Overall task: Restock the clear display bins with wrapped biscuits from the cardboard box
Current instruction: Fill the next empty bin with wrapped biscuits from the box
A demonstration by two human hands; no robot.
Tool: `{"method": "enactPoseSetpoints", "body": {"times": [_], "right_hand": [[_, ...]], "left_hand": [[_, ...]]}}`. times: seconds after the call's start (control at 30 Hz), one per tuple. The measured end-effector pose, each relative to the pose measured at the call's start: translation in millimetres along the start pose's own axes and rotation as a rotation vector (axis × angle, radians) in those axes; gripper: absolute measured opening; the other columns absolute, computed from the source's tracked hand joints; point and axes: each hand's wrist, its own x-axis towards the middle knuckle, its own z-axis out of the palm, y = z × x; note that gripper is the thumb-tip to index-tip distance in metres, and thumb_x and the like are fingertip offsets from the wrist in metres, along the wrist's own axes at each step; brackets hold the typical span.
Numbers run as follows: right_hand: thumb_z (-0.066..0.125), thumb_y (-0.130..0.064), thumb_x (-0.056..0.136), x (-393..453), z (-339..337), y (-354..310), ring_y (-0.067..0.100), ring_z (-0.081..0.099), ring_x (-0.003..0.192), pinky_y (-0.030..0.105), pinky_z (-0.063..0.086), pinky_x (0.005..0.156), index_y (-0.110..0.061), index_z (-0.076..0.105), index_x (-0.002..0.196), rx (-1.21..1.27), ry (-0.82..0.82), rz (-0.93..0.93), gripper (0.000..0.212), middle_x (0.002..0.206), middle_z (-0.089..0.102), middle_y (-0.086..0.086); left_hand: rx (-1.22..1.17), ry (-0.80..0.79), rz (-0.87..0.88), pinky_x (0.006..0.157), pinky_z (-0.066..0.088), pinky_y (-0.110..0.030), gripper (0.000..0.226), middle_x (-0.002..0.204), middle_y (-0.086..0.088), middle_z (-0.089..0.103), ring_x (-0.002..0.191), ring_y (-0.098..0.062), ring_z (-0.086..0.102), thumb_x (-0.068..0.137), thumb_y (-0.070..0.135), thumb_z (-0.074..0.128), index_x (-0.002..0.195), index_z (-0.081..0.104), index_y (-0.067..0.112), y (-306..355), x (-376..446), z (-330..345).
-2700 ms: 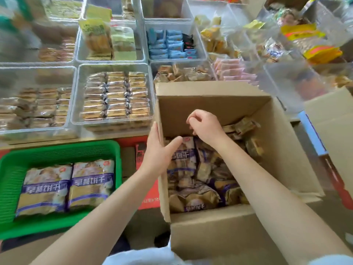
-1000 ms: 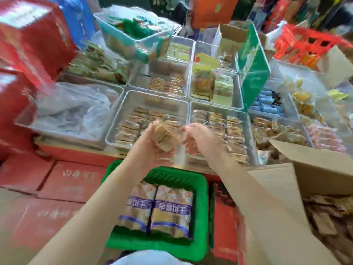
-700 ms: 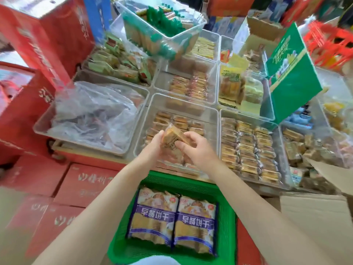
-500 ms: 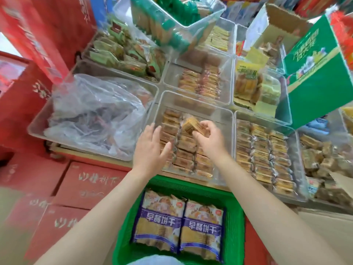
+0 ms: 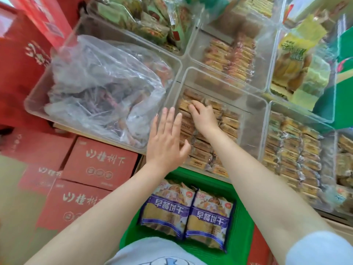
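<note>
At nine o'clock sit red cartons [image 5: 99, 161], stacked below the counter edge. Just above them, toward ten o'clock, a clear bin [image 5: 38, 109] holds a crumpled plastic bag [image 5: 103, 88] with dark wrapped items inside.

Near the centre, the left hand [image 5: 166, 138] hovers with fingers straight and spread wide, holding nothing, over the near left corner of the middle bin [image 5: 254, 134]. Whether it touches the rim I cannot tell. Below it, at six o'clock, a green basket [image 5: 242, 234] carries two large biscuit packs [image 5: 187, 213] with purple bands.

Just right of the left hand, the right hand [image 5: 202, 115] reaches down into the middle bin, fingers curled onto a wrapped biscuit [image 5: 186, 104] at the far left of the rows. It looks to be pressing or pinching that piece into line; the fingertips are partly hidden, so I cannot tell if the grip is closed around it. The wrapped biscuits lie in neat rows filling much of this bin, with bare space on its right side.

At three o'clock another bin [image 5: 330, 150] is packed with similar rows. The cardboard box is out of view.

The step in hand appears to be seating one biscuit in its row. The next move likely calls for releasing it squarely so the row stays flush, then returning to the box for more, with the free space at right the probable place to fill.
</note>
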Motion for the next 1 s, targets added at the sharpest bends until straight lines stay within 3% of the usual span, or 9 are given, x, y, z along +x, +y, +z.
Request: {"method": "enactPoseSetpoints", "body": {"times": [0.1, 0.2, 0.33, 0.4, 0.47, 0.53, 0.63, 0.8, 1.0], "right_hand": [[0.036, -0.045, 0.107, -11.9, 6.0, -5.6, 0.038, 0.047, 0.133, 0.04, 0.038, 0.108, -0.032, 0.037, 0.153, 0.002, -0.017, 0.036, 0.048, 0.156, 0.027, 0.02], [0.048, -0.044, 0.103, -33.1, 3.2, -8.9, 0.035, 0.033, 0.145, 0.044, 0.033, 0.114, -0.032, 0.017, 0.16, 0.091, -0.07, 0.05, 0.066, 0.165, 0.016, 0.015], [0.055, -0.033, 0.1, -83.4, -20.2, 20.8, 0.026, 0.035, 0.145, 0.05, 0.035, 0.116, -0.035, 0.013, 0.159, 0.254, -0.066, -0.004, 0.072, 0.163, 0.027, 0.003], [0.052, -0.024, 0.101, -105.9, -35.9, 40.7, 0.017, 0.058, 0.114, 0.038, 0.053, 0.094, -0.03, 0.033, 0.153, 0.286, -0.027, -0.031, 0.055, 0.15, 0.044, 0.006], [0.047, -0.018, 0.103, -138.7, -61.4, 63.5, 0.007, 0.06, 0.072, 0.021, 0.05, 0.061, -0.02, 0.057, 0.13, 0.288, -0.026, -0.036, 0.029, 0.12, 0.065, 0.01], [0.045, -0.014, 0.104, -170.3, -86.7, 84.1, 0.008, 0.061, 0.064, 0.019, 0.05, 0.058, -0.016, 0.067, 0.107, 0.269, -0.011, -0.067, 0.023, 0.09, 0.07, 0.009], [0.047, -0.016, 0.102, -217.1, -123.6, 110.4, 0.017, 0.064, 0.068, 0.041, 0.057, 0.071, -0.022, 0.067, 0.094, 0.266, 0.057, -0.145, 0.022, 0.071, 0.065, 0.0], [0.051, -0.016, 0.1, -298.0, -190.9, 183.6, 0.019, 0.062, 0.062, 0.038, 0.051, 0.065, -0.03, 0.066, 0.09, 0.292, 0.265, -0.257, 0.023, 0.067, 0.064, -0.001], [0.052, -0.011, 0.097, -393.2, -245.1, 348.7, 0.015, 0.06, 0.061, 0.042, 0.055, 0.065, -0.023, 0.067, 0.102, 0.377, 0.535, -0.244, 0.02, 0.072, 0.062, -0.006]], "left_hand": [[-0.012, -0.004, -0.009, 0.125, 0.014, -0.052, 0.078, 0.166, -0.015, 0.019, 0.155, -0.029, 0.01, 0.089, 0.044, 0.044, 0.156, 0.028, 0.008, -0.5, 0.3, -1.4], [-0.038, -0.028, -0.018, 0.126, 0.008, -0.049, 0.076, 0.167, -0.013, 0.017, 0.156, -0.027, 0.007, 0.09, 0.042, 0.047, 0.157, 0.027, 0.009, 0.6, 0.2, -6.8], [-0.072, -0.07, -0.03, 0.126, -0.005, -0.04, 0.069, 0.169, -0.006, 0.005, 0.156, -0.021, -0.006, 0.099, 0.036, 0.046, 0.159, 0.02, 0.015, 2.1, -0.8, -19.2], [-0.19, -0.062, -0.121, 0.126, 0.001, -0.039, 0.061, 0.167, -0.006, 0.018, 0.156, -0.021, 0.002, 0.099, 0.032, 0.049, 0.155, 0.032, 0.014, -1.8, -3.8, -27.6], [-0.217, -0.025, -0.153, 0.126, 0.013, -0.042, 0.057, 0.159, -0.009, 0.036, 0.154, -0.026, 0.017, 0.098, 0.031, 0.053, 0.149, 0.042, 0.01, 14.1, -25.0, -38.9], [-0.173, -0.009, -0.036, 0.12, 0.029, -0.044, 0.049, 0.144, -0.013, 0.053, 0.142, -0.032, 0.039, 0.095, 0.027, 0.058, 0.139, 0.053, 0.006, 48.6, -54.7, -47.2], [-0.231, -0.135, 0.161, 0.095, 0.047, -0.038, 0.031, 0.121, -0.004, 0.068, 0.112, -0.026, 0.061, 0.097, 0.027, 0.057, 0.123, 0.067, 0.014, 122.6, -97.6, -52.0], [-0.175, -0.302, 0.413, 0.088, 0.05, -0.034, 0.03, 0.123, 0.003, 0.066, 0.113, -0.021, 0.061, 0.101, 0.033, 0.049, 0.124, 0.066, 0.024, 251.2, -151.5, -41.4], [-0.261, -0.214, 0.558, 0.095, 0.044, -0.031, 0.036, 0.134, 0.004, 0.062, 0.124, -0.019, 0.055, 0.101, 0.032, 0.051, 0.136, 0.059, 0.025, 402.4, -235.9, -14.7]]}}
